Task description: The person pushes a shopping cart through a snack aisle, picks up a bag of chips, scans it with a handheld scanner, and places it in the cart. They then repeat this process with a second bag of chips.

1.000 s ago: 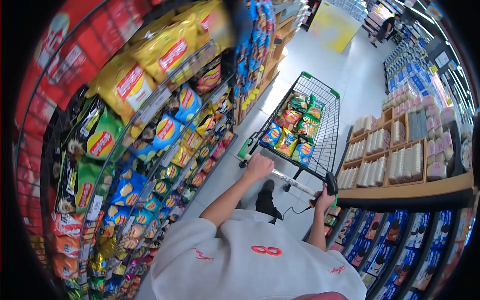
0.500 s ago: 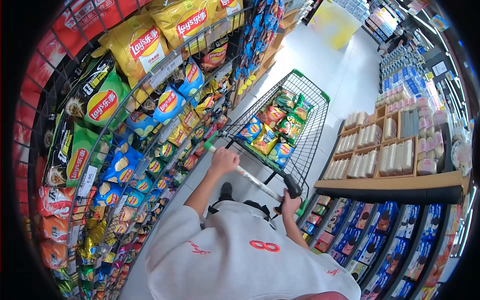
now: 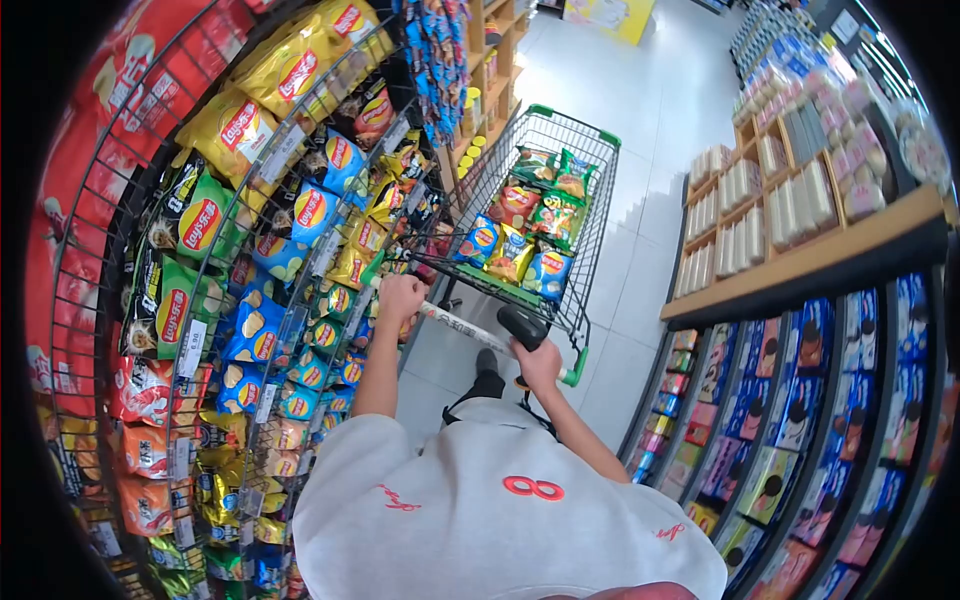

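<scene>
My left hand [image 3: 402, 298] is closed around the left part of the shopping cart handle [image 3: 462, 328], close to its green end. At the right part of the same bar, my right hand [image 3: 540, 362] is closed too, right beside a black rounded object [image 3: 522, 325] that sits over the handle. Ahead of both hands is the wire shopping cart [image 3: 598, 200] with green corners. Several chip bags lie in it, among them a blue Lay's bag [image 3: 548, 275], a yellow bag [image 3: 510, 254] and a red bag [image 3: 515, 203].
Wire racks of chip bags [image 3: 205, 222] rise close on my left, near the cart's left side. To the right, a wooden display [image 3: 820, 255] holds pale packages above shelves of blue boxes [image 3: 800, 395]. Pale floor tiles [image 3: 640, 150] run ahead between them.
The cart and both hands have shifted left and slightly down in view, and the cart now stands nearer the chip racks. The right-hand shelves appear turned. Both hands still grip the bar.
</scene>
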### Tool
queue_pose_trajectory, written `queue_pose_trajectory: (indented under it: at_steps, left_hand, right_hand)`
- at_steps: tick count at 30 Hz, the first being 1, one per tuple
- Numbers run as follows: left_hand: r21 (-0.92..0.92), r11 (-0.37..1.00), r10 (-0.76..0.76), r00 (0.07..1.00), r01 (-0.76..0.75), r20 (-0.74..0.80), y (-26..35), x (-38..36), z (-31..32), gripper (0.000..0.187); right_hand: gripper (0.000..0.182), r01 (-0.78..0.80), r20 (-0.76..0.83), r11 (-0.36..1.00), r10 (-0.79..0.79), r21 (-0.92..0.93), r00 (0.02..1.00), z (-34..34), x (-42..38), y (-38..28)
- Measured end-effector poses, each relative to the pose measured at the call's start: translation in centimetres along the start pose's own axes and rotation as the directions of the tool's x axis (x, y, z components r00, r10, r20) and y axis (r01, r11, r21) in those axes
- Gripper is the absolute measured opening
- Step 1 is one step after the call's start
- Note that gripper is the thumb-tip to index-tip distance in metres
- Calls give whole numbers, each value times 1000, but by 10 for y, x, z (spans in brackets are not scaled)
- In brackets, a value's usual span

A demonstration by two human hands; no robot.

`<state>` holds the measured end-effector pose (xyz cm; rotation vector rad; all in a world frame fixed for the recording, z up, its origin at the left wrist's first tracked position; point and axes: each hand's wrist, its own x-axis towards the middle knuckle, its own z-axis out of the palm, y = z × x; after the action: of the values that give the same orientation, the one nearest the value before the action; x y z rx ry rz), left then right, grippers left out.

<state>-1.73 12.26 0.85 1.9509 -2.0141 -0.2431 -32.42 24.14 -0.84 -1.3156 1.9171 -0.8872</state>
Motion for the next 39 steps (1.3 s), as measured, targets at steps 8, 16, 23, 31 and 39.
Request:
queue_pose_trajectory:
  at_steps: [8, 16, 23, 31, 39]
  left_hand:
    - [90, 996, -21, 999, 24, -32, 28, -44, 8, 32]
    - [98, 995, 27, 975, -5, -220, 77, -123, 49, 27]
    - [24, 999, 48, 985, -45, -163, 121, -196, 71, 31]
    - [-185, 907, 370, 926, -378, -79, 155, -266, 64, 26]
    - [-312, 769, 560, 823, -558, -92, 131, -313, 59, 20]
  right_hand:
    - [42, 124, -8, 991, -123, 50, 992, -39, -25, 26]
    - [29, 109, -66, 989, -103, 100, 993, -89, -29, 101]
    - [33, 98, -130, 987, -81, 128, 988, -143, -52, 130]
    - [30, -33, -456, 984, 111, 175, 883, -161, -84, 157]
    - [29, -140, -623, 984, 180, 113, 762, -140, -138, 145]
